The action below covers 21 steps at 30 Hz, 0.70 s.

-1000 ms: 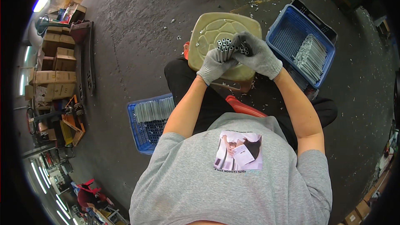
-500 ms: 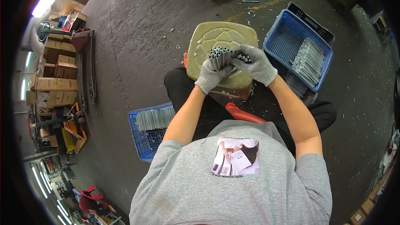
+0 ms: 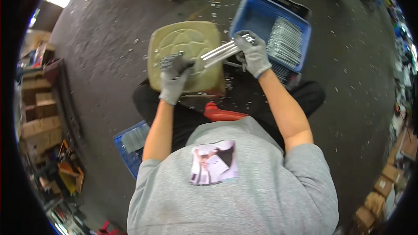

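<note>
Tubes (image 3: 221,54) slant from my right hand (image 3: 254,55), gripped near one end, toward the left; I judge them light, stiff and slippery, best held around the middle. My left hand (image 3: 174,80) wraps a blurred second bundle (image 3: 169,62) above the yellow stool (image 3: 204,32). Beyond the right hand sits a blue basket (image 3: 256,14).

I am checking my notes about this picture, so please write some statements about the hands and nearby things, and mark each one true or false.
1. The right hand holds metal tubes. True.
2. The left hand is empty. False: it grips a tube bundle.
3. Both hands wear gloves. True.
4. The stool is red. False: it is pale yellow.
5. The blue basket at upper right holds silvery pieces. True.
</note>
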Each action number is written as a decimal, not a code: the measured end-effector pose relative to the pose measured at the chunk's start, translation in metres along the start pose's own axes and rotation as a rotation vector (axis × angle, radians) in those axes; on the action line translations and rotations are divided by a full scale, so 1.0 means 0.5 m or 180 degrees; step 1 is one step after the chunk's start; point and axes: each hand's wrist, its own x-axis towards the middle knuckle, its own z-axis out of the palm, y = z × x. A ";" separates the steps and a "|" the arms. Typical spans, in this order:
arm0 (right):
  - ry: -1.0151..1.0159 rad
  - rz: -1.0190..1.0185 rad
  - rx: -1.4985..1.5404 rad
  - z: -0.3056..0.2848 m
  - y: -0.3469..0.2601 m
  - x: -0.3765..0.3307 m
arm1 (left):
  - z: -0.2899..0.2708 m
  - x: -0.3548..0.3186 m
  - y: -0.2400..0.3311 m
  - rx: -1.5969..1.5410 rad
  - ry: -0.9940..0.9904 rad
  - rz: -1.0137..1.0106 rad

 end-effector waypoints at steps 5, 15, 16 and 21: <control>0.1201 0.0125 0.0981 -0.126 0.065 0.038 | -0.017 -0.001 -0.017 0.0562 0.0043 0.0083; 0.2491 0.0190 0.0711 -0.375 0.138 0.111 | -0.007 -0.009 -0.002 0.0340 0.0117 -0.0434; 0.2640 -0.0347 -0.0149 -0.404 0.118 0.115 | 0.003 -0.002 0.001 0.0336 0.0090 -0.0444; 0.1516 -0.0895 -0.4394 -0.501 0.011 0.175 | 0.003 -0.010 0.025 0.0476 0.0134 -0.0447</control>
